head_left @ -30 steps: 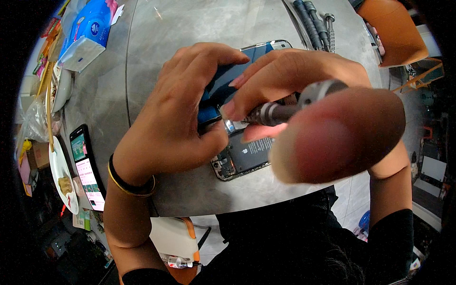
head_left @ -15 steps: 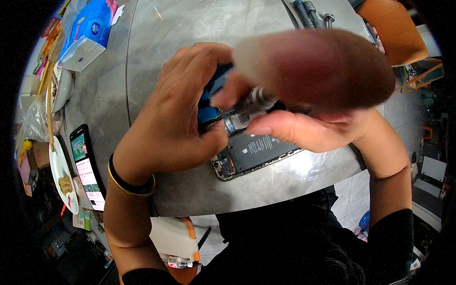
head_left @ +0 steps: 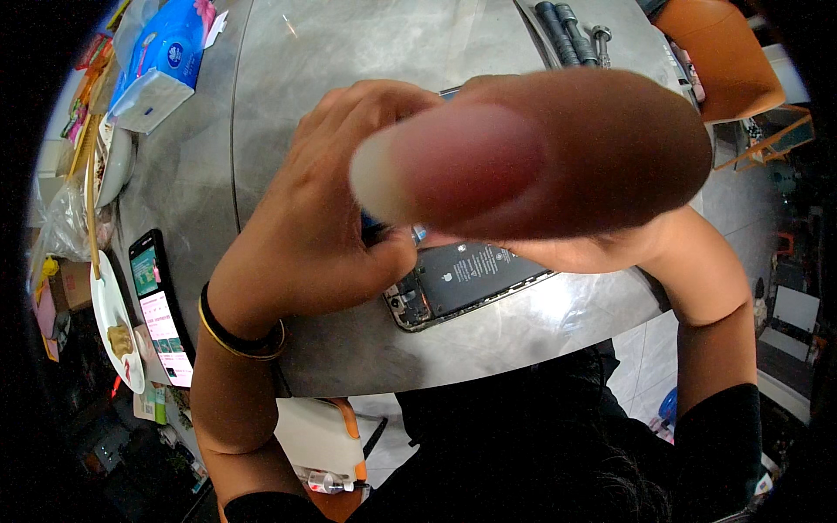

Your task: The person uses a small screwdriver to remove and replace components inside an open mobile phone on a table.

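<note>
An opened smartphone (head_left: 453,279) lies on the grey table, its dark battery and inner frame bare along the near side. My left hand (head_left: 318,196) curls round the phone's far left part, thumb bent at its edge; a bit of blue shows beneath the fingers. Over the phone comes my right hand (head_left: 575,251) from the right. One of its fingers sticks up close to the camera, large and blurred, and covers the other fingers. These seem closed just above the phone, but what they hold is hidden behind the raised finger.
A lit phone (head_left: 161,305) lies at the left, next to a white plate (head_left: 112,349) with food scraps and chopsticks. Farther back stands a blue tissue pack (head_left: 166,65). Dark metal tools (head_left: 567,35) lie at the far right edge, near an orange chair (head_left: 728,57).
The raised finger of my right hand has swung left, now hiding the dark tool with silver rings that showed between the fingers. My left hand has stayed in place.
</note>
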### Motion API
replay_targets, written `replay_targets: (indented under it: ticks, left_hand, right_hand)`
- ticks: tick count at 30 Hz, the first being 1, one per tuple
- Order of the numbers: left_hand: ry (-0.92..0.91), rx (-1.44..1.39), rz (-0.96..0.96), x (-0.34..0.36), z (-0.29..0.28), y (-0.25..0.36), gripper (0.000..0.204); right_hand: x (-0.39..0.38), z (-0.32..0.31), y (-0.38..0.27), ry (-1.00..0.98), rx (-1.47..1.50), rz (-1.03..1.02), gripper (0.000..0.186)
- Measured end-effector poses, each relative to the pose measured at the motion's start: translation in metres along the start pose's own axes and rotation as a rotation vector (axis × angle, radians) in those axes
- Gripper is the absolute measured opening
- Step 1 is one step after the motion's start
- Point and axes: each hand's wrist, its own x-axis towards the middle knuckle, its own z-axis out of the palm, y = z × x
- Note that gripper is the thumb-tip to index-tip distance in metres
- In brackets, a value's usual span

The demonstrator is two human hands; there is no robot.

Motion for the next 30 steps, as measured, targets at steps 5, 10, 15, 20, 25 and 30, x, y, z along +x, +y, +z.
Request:
replay_targets:
  ticks: [5, 10, 15, 20, 25, 30]
  left_hand:
    - [-0.017, 0.004, 0.006, 0.002, 0.003, -0.002, 0.077]
    - [-0.069, -0.082, -0.132, 0.0, 0.0, 0.004, 0.076]
    - [-0.057, -0.242, -0.175, 0.003, 0.001, -0.002, 0.07]
    - [-0.015, -0.318, -0.225, 0.004, 0.002, -0.001, 0.065]
    - [0.006, -0.167, -0.212, 0.005, 0.004, 0.003, 0.064]
    - [0.045, -0.149, -0.223, 0.007, 0.008, 0.006, 0.064]
  right_hand:
    - [-0.008, -0.003, 0.014, 0.148, 0.018, -0.078, 0.076]
    - [-0.02, -0.01, 0.011, 0.432, 0.104, 0.045, 0.075]
    - [-0.033, -0.017, 0.014, 0.53, 0.112, 0.138, 0.075]
    - [-0.037, -0.019, 0.016, 0.568, 0.118, 0.156, 0.075]
    - [-0.037, -0.017, 0.018, 0.593, 0.139, 0.16, 0.075]
    - [-0.038, -0.016, 0.02, 0.6, 0.138, 0.171, 0.075]
